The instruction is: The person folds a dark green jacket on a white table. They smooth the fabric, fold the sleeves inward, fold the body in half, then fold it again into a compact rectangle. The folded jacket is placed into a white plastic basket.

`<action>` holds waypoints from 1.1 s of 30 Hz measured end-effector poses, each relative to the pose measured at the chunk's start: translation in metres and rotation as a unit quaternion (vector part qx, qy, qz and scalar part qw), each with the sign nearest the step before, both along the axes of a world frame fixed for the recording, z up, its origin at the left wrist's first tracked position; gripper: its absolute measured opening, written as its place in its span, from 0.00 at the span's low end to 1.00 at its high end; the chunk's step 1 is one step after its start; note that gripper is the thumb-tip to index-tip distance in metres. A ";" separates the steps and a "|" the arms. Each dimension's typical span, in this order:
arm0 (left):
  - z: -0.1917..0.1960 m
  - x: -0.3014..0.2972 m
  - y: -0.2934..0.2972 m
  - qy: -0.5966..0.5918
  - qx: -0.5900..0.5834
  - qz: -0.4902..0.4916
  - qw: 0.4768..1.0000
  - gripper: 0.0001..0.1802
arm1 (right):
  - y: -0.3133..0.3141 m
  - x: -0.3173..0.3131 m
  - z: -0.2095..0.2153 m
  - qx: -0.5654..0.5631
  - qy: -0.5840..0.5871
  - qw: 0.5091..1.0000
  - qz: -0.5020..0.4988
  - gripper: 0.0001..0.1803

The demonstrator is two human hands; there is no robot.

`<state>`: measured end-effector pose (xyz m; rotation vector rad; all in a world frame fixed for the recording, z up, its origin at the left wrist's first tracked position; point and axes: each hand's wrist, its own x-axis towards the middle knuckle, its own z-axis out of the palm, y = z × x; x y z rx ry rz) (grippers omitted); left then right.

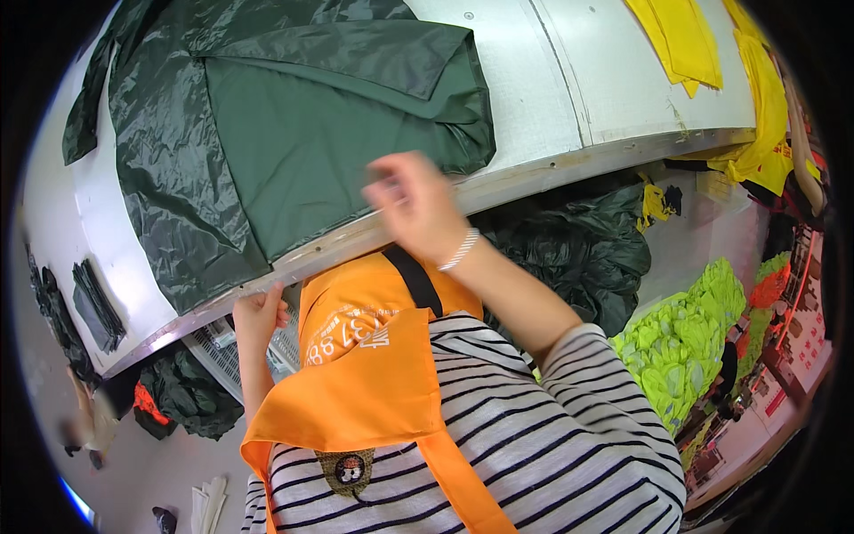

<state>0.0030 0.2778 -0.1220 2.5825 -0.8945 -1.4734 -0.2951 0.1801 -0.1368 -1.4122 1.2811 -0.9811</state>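
Note:
A dark green, slightly shiny piece of fabric (294,151), perhaps a raincoat or similar garment, lies on the pale metal table (525,80). Its upper layer is folded back along the far side, and its near edge reaches the table rim. My left hand (258,311) is at the rim just below the fabric's near corner, fingers curled in and thumb up. Whatever it may pinch is hidden. Over the rim, above the fabric's near right side, my right hand (414,203) is raised with bent fingers. Motion smears those fingertips, and I see nothing held in them.
Yellow fabric pieces (680,44) lie at the table's far right. Beneath the rim sits a dark green fabric heap (569,254), with a lime-green pile (680,343) farther right. Small folded dark pieces (96,307) rest at the table's left. Other people stand at both sides.

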 end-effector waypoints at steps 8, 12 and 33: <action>-0.004 -0.214 -0.138 0.062 -0.504 -0.441 0.740 0.11 | 0.023 -0.118 -0.039 0.017 0.178 0.981 -0.075 0.11; -0.037 -0.254 -0.157 0.039 -0.446 -0.527 0.722 0.11 | 0.020 -0.120 -0.033 0.019 0.245 0.967 -0.071 0.10; -0.042 -0.239 -0.175 0.138 -0.354 -0.502 0.777 0.05 | 0.003 -0.116 -0.037 0.078 0.210 0.975 -0.005 0.10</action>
